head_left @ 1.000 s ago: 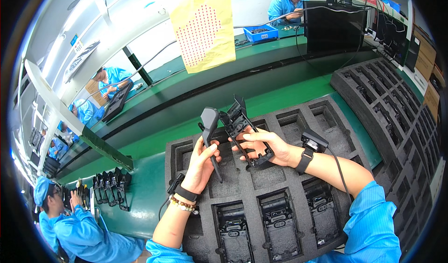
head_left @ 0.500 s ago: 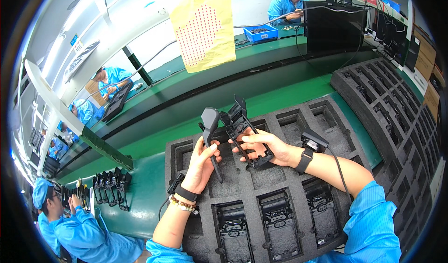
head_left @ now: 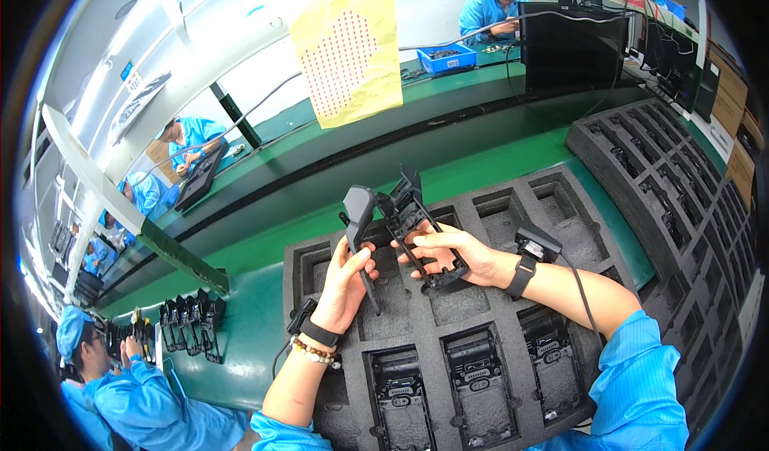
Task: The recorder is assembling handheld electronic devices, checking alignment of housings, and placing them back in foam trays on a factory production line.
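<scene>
My left hand (head_left: 346, 287) grips a dark grey plastic housing (head_left: 360, 211) with a wide upper end and a thin lower end, held on edge. Close beside it, my right hand (head_left: 456, 251) is closed round the side of a black open plastic frame (head_left: 405, 201), tilted, its upper end leaning toward the housing. A narrow gap separates the two parts. Both are held above a grey foam tray (head_left: 436, 327). Black frames of a similar kind lie in its near pockets, one (head_left: 404, 399) at the left, one (head_left: 483, 383) in the middle and one (head_left: 553, 359) at the right.
More foam trays (head_left: 641, 171) with black parts stand at the right. Several black parts (head_left: 192, 323) line the green bench at left, where a co-worker in blue (head_left: 152, 399) sits. A monitor (head_left: 575, 49) and a blue bin (head_left: 446, 58) are beyond. Wrist-device cables run along my forearms.
Both hands keep nearly the same place and grip. The grey housing has shifted very slightly.
</scene>
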`<state>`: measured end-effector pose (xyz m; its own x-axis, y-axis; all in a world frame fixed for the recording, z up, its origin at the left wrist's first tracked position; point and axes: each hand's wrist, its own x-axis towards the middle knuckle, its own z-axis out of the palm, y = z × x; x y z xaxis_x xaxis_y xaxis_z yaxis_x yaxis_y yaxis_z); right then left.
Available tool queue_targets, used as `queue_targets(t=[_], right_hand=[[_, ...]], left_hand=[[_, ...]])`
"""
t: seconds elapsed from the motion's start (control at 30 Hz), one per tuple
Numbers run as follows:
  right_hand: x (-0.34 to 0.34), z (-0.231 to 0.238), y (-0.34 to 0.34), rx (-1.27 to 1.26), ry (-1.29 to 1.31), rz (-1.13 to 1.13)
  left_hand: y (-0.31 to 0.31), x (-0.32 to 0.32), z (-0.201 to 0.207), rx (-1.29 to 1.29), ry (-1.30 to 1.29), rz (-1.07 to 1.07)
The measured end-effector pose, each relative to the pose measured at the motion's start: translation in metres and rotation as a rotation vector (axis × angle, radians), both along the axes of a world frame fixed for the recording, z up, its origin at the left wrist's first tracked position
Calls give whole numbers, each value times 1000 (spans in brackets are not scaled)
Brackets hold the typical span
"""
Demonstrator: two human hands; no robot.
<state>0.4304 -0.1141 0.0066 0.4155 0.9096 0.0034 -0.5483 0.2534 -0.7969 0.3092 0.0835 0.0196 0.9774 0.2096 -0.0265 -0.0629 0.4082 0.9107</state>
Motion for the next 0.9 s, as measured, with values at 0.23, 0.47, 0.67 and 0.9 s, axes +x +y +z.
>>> queue_targets(t=[0.23, 0.47, 0.67, 0.9], right_hand=[[3, 0, 2, 43, 63, -12], [13, -9, 3, 12, 85, -210], [16, -6, 1, 41, 70, -187], [19, -10, 17, 9, -42, -103]], left_hand=[[4, 0, -3, -74, -47, 75], [24, 40, 8, 16, -113, 239], [74, 141, 23, 334, -41, 474], [190, 204, -62, 769, 258, 865]])
